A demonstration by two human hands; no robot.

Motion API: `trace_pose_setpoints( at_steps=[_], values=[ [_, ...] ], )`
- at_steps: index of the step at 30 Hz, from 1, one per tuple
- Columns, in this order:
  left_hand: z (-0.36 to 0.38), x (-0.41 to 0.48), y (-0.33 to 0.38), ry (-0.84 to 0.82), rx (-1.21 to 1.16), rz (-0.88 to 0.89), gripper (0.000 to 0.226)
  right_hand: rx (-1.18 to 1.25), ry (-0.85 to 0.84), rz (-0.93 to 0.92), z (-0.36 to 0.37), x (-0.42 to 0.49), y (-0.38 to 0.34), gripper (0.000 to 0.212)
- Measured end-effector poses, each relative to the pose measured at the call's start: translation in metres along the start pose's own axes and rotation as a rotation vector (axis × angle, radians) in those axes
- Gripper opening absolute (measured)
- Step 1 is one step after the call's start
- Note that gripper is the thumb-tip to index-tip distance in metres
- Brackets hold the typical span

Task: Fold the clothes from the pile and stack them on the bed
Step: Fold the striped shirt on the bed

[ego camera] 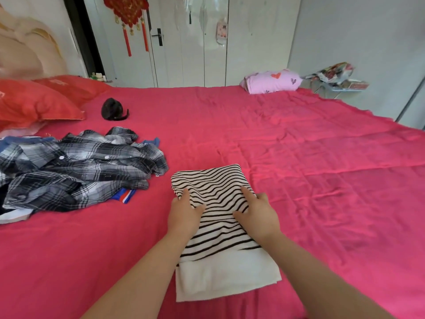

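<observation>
Head camera, forward-down, close over bed (299,146)

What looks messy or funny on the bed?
The checked shirt lies crumpled in a heap on the left of the bed, not folded. A small black thing sits alone near the red pillows.

Pink-sheeted bed (322,169). By near edge, centre: folded striped top (213,183). By left edge: rumpled plaid pile (80,162). At far left corner: red pillows (34,102), black item (112,109) just beside. At far edge: lilac bundle (271,81).

Clothes pile (76,164) partly beyond left edge
</observation>
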State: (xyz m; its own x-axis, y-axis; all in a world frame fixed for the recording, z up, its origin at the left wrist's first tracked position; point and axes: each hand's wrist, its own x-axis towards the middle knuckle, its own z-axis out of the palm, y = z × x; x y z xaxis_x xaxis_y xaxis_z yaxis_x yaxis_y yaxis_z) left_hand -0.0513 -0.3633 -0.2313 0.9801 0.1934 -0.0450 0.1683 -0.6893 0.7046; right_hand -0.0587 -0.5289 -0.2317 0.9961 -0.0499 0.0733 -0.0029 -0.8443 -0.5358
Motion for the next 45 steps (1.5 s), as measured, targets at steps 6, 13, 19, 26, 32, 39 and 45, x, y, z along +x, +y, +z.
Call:
trace_pose_setpoints(
  at_steps=[6, 13, 19, 26, 32, 39, 45],
  values=[
    [0.069, 0.021, 0.094, -0.037, -0.105, 0.113, 0.069, -0.053, 0.123, 0.009, -0.078, 0.036, 0.079, 0.067],
    [0.163, 0.058, 0.206, -0.113, -0.181, 0.202, 0.07, -0.1, 0.212, 0.1, -0.16, 0.092, 0.181, 0.069],
    [0.235, 0.093, 0.284, -0.148, -0.25, 0.284, 0.073, -0.151, 0.291, 0.155, -0.213, 0.145, 0.26, 0.069],
    [0.323, 0.122, 0.307, -0.381, 0.026, 0.241, 0.088, -0.312, 0.102, 0.39, -0.221, 0.192, 0.349, 0.069],
    [0.368, 0.116, 0.308, -0.25, 0.288, 0.589, 0.069, -0.446, 0.137, 0.2, -0.192, 0.201, 0.355, 0.05],
    [0.402, 0.115, 0.279, -0.36, 0.503, 0.559, 0.07, -0.45, 0.046, 0.32, -0.141, 0.19, 0.388, 0.053],
    [0.383, 0.117, 0.279, -0.469, 0.471, 0.603, 0.069, -0.462, -0.001, 0.36, -0.144, 0.191, 0.383, 0.053]
  ],
)
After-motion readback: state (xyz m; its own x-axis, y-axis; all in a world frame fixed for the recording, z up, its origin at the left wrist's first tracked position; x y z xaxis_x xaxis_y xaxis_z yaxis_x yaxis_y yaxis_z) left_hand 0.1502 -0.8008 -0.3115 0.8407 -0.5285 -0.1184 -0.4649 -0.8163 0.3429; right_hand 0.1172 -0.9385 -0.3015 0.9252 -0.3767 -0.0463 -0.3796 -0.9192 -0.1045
